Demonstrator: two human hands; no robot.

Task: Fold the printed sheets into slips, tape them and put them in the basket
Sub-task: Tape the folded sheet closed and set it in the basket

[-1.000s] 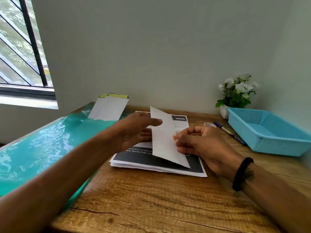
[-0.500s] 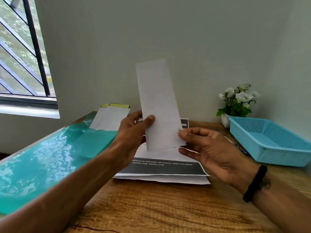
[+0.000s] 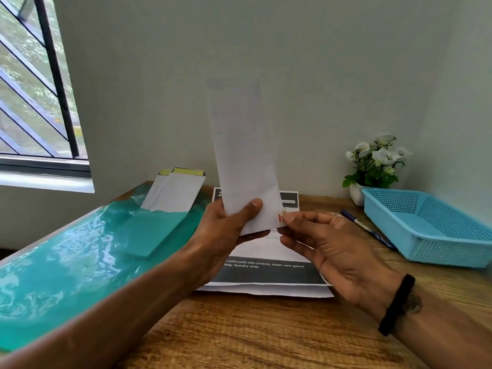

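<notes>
left hand (image 3: 226, 230) pinches the folded slip (image 3: 243, 166) at its lower end, upright above the stack of printed sheets (image 3: 266, 272). right hand (image 3: 327, 243) pinches a bit of tape (image 3: 281, 216) at the slip's lower right edge, other fingers loose. to do it well imo: keep fold edges flush, wrap tape over the open edge, rub flat w/ thumb. blue basket (image 3: 426, 230) well apart, on the right. legible on top sheet: "sofa (with old covers), clean new pillow", "bag, laundry area". red mark on tape unreadable.

The folded slip (image 3: 243, 155) hides the far middle of the printed sheets (image 3: 269, 251); its upper end is blurred; the basket (image 3: 426, 227) runs off right.
</notes>
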